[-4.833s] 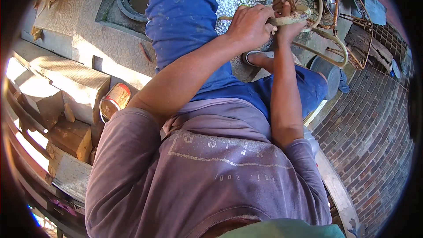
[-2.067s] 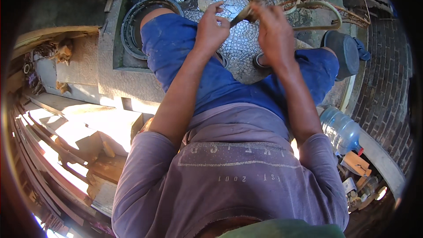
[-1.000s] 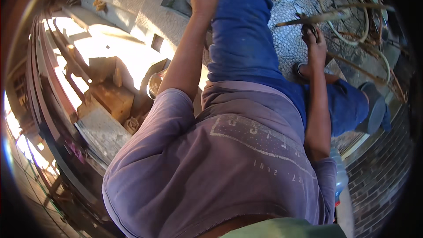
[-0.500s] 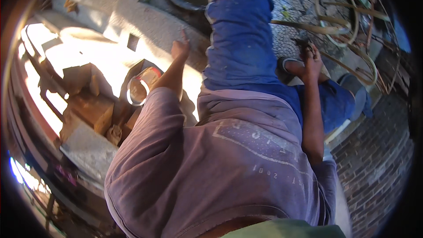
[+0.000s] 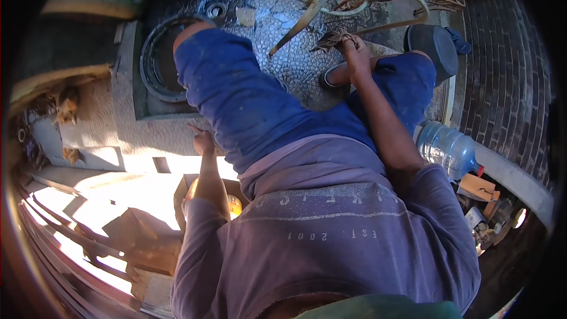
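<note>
My right hand (image 5: 357,59) is closed round a small dark brown, stringy bundle (image 5: 332,40), whose exact kind I cannot make out. It is in front of my bent right knee, above a foot in a dark slipper (image 5: 335,75). On the other side, my left hand (image 5: 204,142) is beside my left thigh, over a pale concrete ledge (image 5: 153,136). Its index finger stretches out, and nothing shows in its grip. Just beyond that hand is a round black basin (image 5: 146,74) with dark liquid, partly hidden by my left knee.
Bent, pale rattan-like poles (image 5: 304,18) and loops arch over the wet mosaic floor (image 5: 283,65). A dark bucket (image 5: 434,53) and a clear blue water jug (image 5: 447,149) stand at the right. Cardboard boxes (image 5: 142,236) lie at lower left. Brick paving (image 5: 502,77) extends along the right.
My view has swung to the right, bringing the water jug and the whole basin into sight. My right hand still holds the stringy bundle; my left hand stays near the ledge, finger extended.
</note>
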### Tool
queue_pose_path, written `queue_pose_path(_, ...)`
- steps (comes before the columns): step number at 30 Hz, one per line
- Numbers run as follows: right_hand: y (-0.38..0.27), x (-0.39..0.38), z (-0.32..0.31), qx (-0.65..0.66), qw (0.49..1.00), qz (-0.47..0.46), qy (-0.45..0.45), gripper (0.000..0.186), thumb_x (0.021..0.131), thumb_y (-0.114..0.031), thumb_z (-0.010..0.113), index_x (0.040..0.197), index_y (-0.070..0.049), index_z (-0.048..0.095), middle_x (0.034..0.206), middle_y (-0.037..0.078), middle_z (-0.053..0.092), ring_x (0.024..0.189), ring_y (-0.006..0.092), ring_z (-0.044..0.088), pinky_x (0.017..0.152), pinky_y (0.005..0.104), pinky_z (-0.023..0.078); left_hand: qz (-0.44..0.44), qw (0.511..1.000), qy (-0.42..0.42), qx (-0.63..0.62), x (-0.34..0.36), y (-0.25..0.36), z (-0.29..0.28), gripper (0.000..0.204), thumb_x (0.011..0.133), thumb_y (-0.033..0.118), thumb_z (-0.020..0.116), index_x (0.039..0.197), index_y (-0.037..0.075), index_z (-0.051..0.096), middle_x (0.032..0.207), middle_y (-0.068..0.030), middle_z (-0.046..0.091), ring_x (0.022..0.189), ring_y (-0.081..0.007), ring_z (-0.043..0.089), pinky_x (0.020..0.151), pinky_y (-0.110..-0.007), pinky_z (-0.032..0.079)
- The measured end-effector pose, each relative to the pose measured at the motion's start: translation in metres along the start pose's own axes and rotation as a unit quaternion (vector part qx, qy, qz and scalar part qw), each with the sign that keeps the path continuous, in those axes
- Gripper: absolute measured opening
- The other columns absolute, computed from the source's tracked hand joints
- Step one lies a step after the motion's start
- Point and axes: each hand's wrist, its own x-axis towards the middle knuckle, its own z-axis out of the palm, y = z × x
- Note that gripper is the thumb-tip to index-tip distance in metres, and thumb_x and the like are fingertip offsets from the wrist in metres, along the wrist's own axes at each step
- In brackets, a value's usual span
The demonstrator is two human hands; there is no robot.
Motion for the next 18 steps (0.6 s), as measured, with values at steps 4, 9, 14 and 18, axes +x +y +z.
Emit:
queue_pose_path(4,-0.017,-0.004,0.0,0.079,0.997,-0.021,0.012,0.032,0.095,-0.005,0.054,0.124,-0.001,0.066,0.114,0.009,0.068,0.097,0.0139,0.065,0.086,0.0247,0.051,0.037,0.974,0.129,-0.181,-0.003,0.042,-0.065,0.054,0.09,0.045,0.058,0.106,-0.005,0.069,0.089,-0.0244,0.071,0.083,-0.0395,0.068,0.079,-0.048,0.052)
queue_pose_path(9,-0.025,0.015,-0.017,0.166,0.985,0.052,-0.019,0.035,0.095,-0.001,0.047,0.125,0.0,0.064,0.112,0.008,0.068,0.088,0.0124,0.067,0.075,0.0264,0.057,0.281,0.83,0.141,-0.461,-0.046,0.19,-0.186,0.031,0.097,0.026,0.064,0.094,-0.005,0.066,0.094,-0.0131,0.071,0.085,-0.0181,0.064,0.077,-0.033,0.051)
queue_pose_path(14,-0.04,0.011,-0.008,0.405,0.912,0.024,-0.064,0.028,0.1,-0.017,0.052,0.116,0.004,0.061,0.102,0.01,0.068,0.088,0.0176,0.068,0.081,0.0314,0.057,0.533,0.768,-0.022,-0.355,-0.223,0.326,-0.24,0.013,0.098,0.013,0.062,0.1,0.0,0.066,0.104,-0.0081,0.07,0.096,-0.0151,0.065,0.087,-0.027,0.051)
queue_pose_path(18,-0.08,-0.013,-0.017,0.334,0.926,0.048,-0.167,0.055,0.103,-0.052,0.05,0.116,0.001,0.062,0.101,0.011,0.068,0.09,0.0174,0.069,0.081,0.0323,0.057,0.582,0.705,-0.277,-0.295,-0.279,0.371,-0.162,0.009,0.093,0.008,0.069,0.093,0.003,0.062,0.116,-0.0091,0.064,0.098,-0.0148,0.063,0.088,-0.031,0.051)
